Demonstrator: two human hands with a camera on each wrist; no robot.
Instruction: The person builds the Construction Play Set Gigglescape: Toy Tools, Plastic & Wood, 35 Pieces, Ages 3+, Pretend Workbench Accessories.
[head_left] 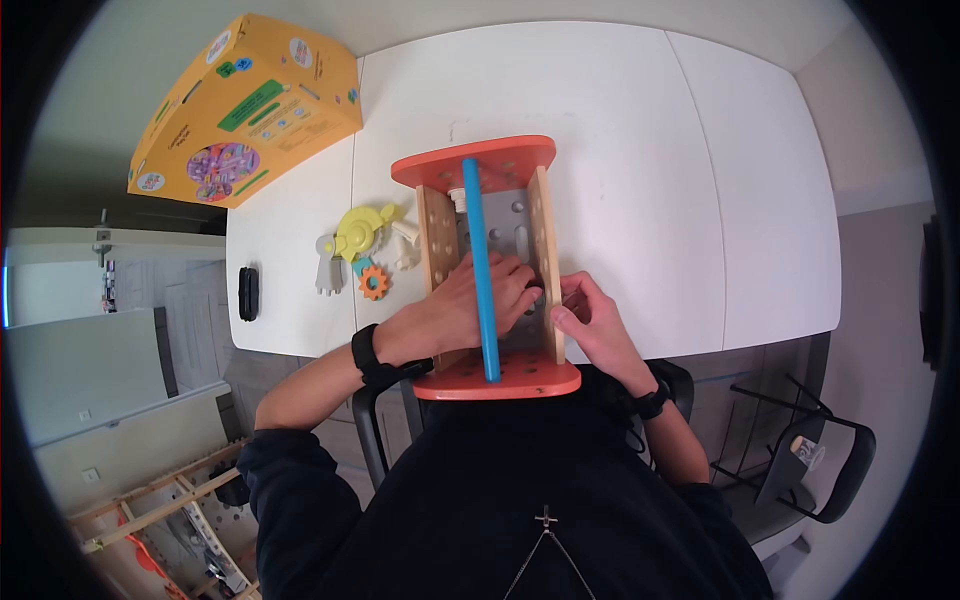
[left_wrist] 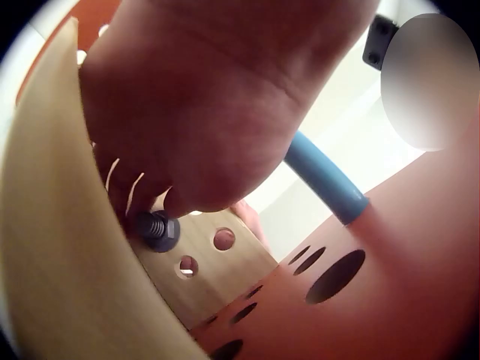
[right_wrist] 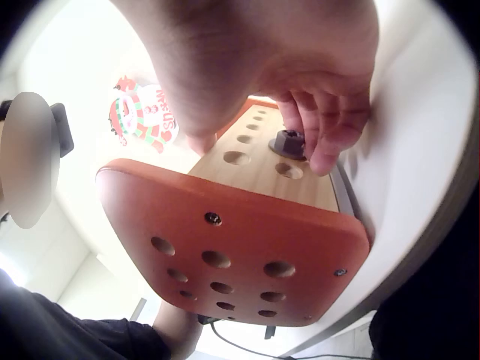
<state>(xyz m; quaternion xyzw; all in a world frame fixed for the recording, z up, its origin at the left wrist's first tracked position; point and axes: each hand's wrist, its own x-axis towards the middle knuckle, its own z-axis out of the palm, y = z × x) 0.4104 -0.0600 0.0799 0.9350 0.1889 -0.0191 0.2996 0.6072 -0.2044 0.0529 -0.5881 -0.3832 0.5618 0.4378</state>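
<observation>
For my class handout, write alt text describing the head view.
The left hand reaches inside a red-ended wooden frame, beneath its blue bar, while the right hand is outside one side panel. Loose toy parts and a yellow box sit on the white table.

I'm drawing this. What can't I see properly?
Head view: small print on the yellow box, too tiny.
Head view: part of the left hand, behind the blue bar.
Left wrist view: the blue bar's far end, behind the hand.
Right wrist view: inside the wooden box, hidden by its wooden side.
</observation>
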